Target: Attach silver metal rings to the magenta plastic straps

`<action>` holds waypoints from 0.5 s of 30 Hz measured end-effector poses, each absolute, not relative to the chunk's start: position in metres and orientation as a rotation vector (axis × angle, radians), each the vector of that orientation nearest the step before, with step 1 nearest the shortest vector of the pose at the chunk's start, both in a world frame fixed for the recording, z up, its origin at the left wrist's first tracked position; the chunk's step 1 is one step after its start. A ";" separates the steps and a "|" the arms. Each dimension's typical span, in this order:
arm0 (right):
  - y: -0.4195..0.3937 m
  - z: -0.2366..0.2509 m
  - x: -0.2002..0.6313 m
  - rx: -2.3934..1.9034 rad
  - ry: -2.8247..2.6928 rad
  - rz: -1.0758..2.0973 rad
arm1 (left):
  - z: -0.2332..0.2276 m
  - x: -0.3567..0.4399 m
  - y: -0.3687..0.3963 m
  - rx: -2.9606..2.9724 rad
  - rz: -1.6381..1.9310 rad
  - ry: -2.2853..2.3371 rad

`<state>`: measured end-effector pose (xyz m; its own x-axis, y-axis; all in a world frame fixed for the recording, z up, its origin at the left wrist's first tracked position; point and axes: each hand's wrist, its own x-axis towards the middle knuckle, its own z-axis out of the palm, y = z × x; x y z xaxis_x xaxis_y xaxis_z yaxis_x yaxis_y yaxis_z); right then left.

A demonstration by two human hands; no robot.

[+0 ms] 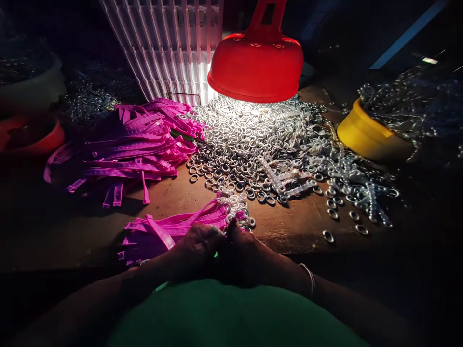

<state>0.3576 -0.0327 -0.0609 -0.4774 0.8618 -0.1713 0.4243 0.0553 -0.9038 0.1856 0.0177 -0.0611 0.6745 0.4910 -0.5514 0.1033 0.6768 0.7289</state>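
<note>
Two hands meet at the near edge of the table [296,226]. Left hand [193,250] closes on a bundle of pink straps [173,226]; right hand [249,255] pinches a small cluster of metal rings [237,205] at the bundle's end. Heap of loose rings [249,140] lies beyond, under a red lamp [256,65]. More pink straps [137,144] piled left; yellow bowl [365,132] right.

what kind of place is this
Likely a small assembly workshop, dimly lit: a heap of small silver metal rings under a red-shaded work lamp, piles of pink plastic strips, and both hands working close together.
</note>
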 end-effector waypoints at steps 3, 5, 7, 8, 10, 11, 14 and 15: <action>-0.024 -0.054 0.357 -1.415 -2.071 1.456 | -0.068 0.185 0.019 0.745 0.260 0.780; -0.019 -0.051 0.357 -1.465 -2.197 1.374 | -0.069 0.186 0.022 0.713 0.254 0.758; -0.014 -0.049 0.359 -1.455 -2.332 1.246 | -0.065 0.188 0.027 0.711 0.252 0.775; -0.013 -0.048 0.361 -1.444 -2.394 1.173 | -0.063 0.189 0.030 0.719 0.254 0.799; -0.011 -0.049 0.366 -1.461 -2.492 0.996 | -0.062 0.192 0.036 0.749 0.241 0.833; -0.010 -0.050 0.369 -1.493 -2.524 0.903 | -0.063 0.193 0.038 0.761 0.235 0.836; -0.010 -0.054 0.378 -1.586 -2.554 0.696 | -0.073 0.200 0.043 0.764 0.244 0.822; -0.009 -0.054 0.380 -1.603 -2.548 0.650 | -0.077 0.202 0.044 0.766 0.266 0.823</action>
